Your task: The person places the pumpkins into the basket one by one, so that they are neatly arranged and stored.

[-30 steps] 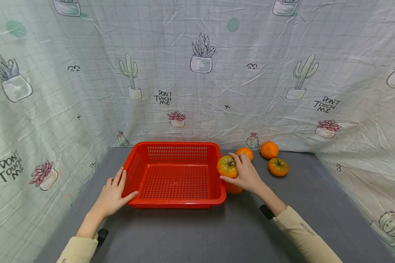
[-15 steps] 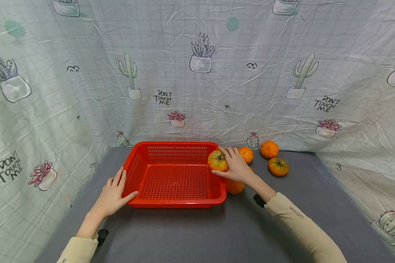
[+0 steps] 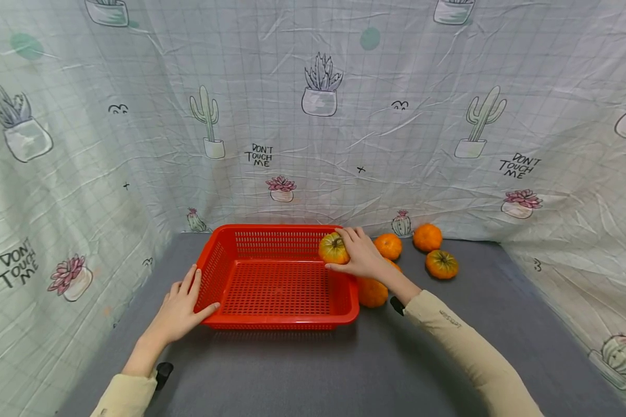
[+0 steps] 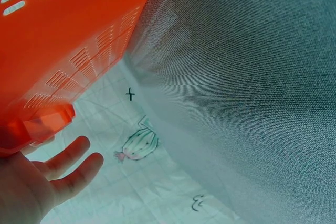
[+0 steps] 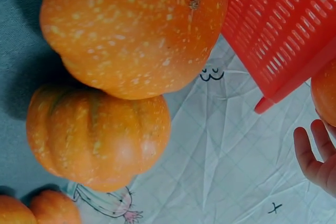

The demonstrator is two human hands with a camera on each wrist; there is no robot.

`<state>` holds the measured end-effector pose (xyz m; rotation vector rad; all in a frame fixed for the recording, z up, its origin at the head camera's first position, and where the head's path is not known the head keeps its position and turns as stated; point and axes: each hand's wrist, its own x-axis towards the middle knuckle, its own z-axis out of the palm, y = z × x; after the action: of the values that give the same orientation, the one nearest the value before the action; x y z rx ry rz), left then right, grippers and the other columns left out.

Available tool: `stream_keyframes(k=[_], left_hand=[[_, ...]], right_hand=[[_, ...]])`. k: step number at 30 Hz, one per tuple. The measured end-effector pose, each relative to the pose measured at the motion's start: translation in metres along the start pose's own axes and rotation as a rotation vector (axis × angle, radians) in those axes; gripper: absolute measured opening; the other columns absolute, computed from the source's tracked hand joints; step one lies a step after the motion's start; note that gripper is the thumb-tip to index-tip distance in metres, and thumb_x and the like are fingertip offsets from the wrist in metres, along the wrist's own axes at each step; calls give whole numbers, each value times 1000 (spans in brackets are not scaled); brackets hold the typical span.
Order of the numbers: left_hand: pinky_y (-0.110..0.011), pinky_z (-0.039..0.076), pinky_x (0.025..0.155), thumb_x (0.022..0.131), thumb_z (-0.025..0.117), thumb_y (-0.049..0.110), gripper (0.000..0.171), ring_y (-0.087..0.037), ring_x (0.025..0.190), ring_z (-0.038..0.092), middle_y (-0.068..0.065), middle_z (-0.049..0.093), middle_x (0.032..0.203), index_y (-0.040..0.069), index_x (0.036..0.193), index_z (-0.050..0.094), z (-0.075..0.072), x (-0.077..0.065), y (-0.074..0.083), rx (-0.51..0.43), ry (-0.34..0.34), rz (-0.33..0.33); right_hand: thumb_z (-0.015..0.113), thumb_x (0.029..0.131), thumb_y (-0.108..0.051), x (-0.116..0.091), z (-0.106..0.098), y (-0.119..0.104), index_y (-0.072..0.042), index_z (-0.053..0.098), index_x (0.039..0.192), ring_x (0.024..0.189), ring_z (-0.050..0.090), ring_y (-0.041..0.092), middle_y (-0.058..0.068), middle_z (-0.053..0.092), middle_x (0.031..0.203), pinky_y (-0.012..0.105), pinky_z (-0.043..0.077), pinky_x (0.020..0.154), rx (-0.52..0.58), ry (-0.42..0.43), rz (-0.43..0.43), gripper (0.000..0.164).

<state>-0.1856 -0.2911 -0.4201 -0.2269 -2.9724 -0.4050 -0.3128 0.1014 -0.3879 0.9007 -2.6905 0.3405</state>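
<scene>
A small yellow-orange pumpkin (image 3: 333, 249) with a stem is gripped by my right hand (image 3: 362, 253), over the right rim of a red plastic basket (image 3: 279, 319). In the right wrist view that hand's fingers (image 5: 307, 156) lie beside the held pumpkin (image 5: 326, 93), which is cut off by the frame edge. My left hand (image 3: 174, 310) rests on the basket's left front corner, its fingers spread along the rim and its thumb over the edge. From the left wrist, straight fingers (image 4: 71, 156) show just outside the rim (image 4: 50, 121).
Right of the basket sits an orange pumpkin (image 3: 372, 293); another pumpkin (image 3: 388, 247) stands behind it, partly hidden by the right hand and arm. Farther right are an orange pumpkin (image 3: 427, 238) and a green-striped one (image 3: 441, 264). A printed cloth (image 3: 422, 174) hangs behind the grey table (image 3: 292, 370).
My right hand has carried the small pumpkin left and slightly up, from beside the basket to over its right rim. The left hand has stayed put.
</scene>
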Motion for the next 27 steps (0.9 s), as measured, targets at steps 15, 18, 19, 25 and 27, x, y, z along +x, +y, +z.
stream_keyframes(k=[15,18,19,25,27], left_hand=[[-63,26,91,83,49,53,90,-44,116,27,-22,8,148,-6,141,12,0,1,-2,7,-9,-3],[-63,26,90,83,50,52,90,-44,116,27,-22,9,148,-6,141,12,1,1,-2,6,-3,2],[-63,26,91,83,50,51,90,-44,116,27,-22,9,148,-6,141,12,1,1,-2,4,-2,2],[-62,27,90,82,52,49,90,-43,116,28,-23,9,147,-7,140,13,2,-1,-2,4,3,6],[-62,27,90,82,53,49,89,-44,116,28,-23,9,147,-7,140,13,2,-1,-2,5,4,8]], right_hand=[[58,70,-65,23,16,3,-15,36,134,99,35,27,12,41,115,43,39,82,-15,-69,47,84],[57,70,-66,26,19,3,-17,35,135,99,34,27,13,40,113,43,37,81,-42,-95,47,84],[57,70,-66,27,21,3,-17,35,135,98,33,27,13,40,112,43,36,81,-48,-101,44,85],[55,72,-64,30,28,2,-17,40,130,94,34,26,10,44,110,42,35,77,-92,-110,2,76],[54,74,-63,31,30,3,-16,41,129,95,34,26,10,44,111,42,35,77,-114,-115,-1,74]])
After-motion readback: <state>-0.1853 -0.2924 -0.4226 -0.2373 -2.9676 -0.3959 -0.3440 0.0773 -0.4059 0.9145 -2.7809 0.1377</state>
